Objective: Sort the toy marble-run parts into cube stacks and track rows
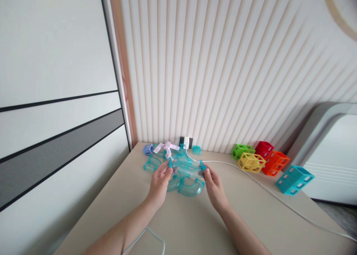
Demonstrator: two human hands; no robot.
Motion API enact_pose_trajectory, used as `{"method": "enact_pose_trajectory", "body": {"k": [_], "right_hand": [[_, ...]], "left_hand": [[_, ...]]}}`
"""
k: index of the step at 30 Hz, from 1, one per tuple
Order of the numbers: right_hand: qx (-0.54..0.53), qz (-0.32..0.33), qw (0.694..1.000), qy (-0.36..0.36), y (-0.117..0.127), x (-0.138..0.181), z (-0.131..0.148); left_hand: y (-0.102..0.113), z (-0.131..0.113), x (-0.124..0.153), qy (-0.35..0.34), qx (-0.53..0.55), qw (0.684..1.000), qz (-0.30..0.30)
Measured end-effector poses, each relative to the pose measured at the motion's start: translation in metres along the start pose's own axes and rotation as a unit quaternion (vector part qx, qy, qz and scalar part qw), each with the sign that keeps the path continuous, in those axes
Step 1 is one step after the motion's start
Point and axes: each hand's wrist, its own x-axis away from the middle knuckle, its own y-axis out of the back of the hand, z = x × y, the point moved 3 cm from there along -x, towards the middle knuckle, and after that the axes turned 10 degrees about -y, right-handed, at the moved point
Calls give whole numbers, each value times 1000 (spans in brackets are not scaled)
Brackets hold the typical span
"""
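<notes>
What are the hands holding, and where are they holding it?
A clear teal piece, one hand at each end: the left hand grips its left end, the right hand its right.

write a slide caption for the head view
Left hand and right hand hold a translucent teal piece by its ends over a tabletop, colorful open-frame blocks off to the right.

Teal piece [186,168] of glossy, see-through plastic; tabletop [184,225] smooth and matt; wall panel [189,61] ribbed, matt
</notes>
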Motion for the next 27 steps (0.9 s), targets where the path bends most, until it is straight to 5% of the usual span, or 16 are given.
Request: {"method": "enact_pose_trajectory", "body": {"k": [27], "right_hand": [[83, -21, 993, 87, 6, 1, -1]], "left_hand": [[3, 4, -3, -44, -10, 998, 40]]}}
